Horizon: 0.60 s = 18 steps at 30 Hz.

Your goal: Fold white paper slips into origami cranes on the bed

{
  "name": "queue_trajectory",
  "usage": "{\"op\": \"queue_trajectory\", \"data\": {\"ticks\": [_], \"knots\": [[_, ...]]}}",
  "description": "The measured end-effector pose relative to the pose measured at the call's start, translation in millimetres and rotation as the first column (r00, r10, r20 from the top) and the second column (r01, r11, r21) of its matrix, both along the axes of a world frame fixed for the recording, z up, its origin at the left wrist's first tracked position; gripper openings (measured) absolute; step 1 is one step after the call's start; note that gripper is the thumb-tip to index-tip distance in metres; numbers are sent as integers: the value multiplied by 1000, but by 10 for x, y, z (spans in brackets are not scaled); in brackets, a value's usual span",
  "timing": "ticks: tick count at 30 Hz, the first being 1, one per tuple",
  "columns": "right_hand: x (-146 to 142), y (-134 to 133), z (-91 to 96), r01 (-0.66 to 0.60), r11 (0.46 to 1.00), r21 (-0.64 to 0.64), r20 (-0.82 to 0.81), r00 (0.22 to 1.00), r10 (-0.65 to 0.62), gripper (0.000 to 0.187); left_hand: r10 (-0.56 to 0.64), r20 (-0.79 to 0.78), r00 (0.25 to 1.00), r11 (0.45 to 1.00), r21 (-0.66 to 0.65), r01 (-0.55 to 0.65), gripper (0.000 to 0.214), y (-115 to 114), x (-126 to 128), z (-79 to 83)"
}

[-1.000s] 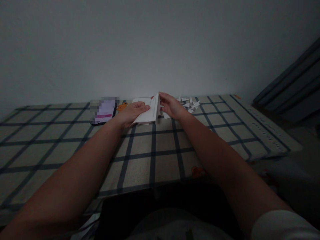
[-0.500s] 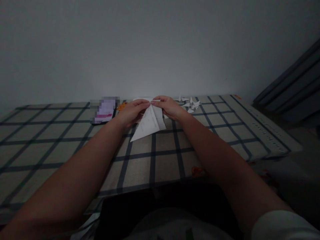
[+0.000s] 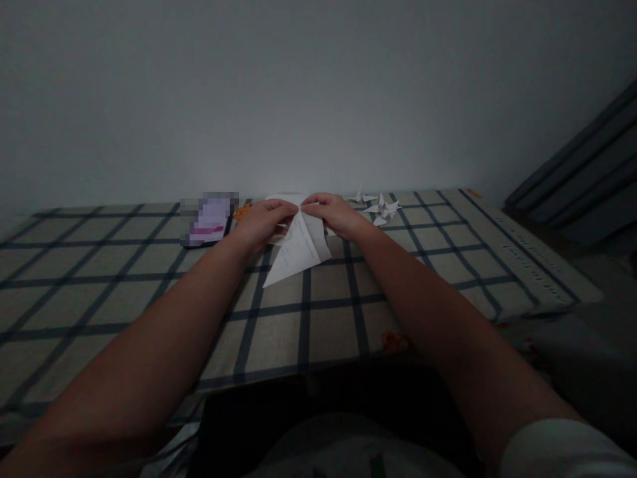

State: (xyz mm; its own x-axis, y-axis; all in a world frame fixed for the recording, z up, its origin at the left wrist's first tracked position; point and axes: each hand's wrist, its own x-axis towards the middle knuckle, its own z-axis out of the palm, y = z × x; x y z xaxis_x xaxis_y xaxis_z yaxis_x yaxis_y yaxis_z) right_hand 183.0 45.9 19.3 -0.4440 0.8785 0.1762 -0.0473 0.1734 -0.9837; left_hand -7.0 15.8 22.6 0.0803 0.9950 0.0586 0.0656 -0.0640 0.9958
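Between my hands is a partly folded sheet of white paper, its long point hanging toward me and to the left. Faint printed marks show on its face. My left hand pinches the upper edge between thumb and fingers. My right hand grips the same edge close by, thumb on the near side, so the fingertips of both hands almost meet. Just beyond the right hand lie folded paper cranes, with another small folded paper piece behind them.
A phone with a lit, partly blurred screen lies left of my hands. An orange item sits beside it, partly hidden. The checked tablecloth covers the table, which stands against a pale wall. A dark curtain hangs at right.
The paper's hanging point has dipped slightly toward me, and my fingertips have lowered a little. Both hands keep their pinch on the sheet.
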Motion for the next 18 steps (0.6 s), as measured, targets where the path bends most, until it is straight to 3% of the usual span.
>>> {"op": "queue_trajectory", "data": {"ticks": [18], "knots": [[17, -12, 11, -33, 997, 70, 97, 995, 26, 12, 20, -83, 996, 999, -26, -22, 18, -43, 10, 19]]}}
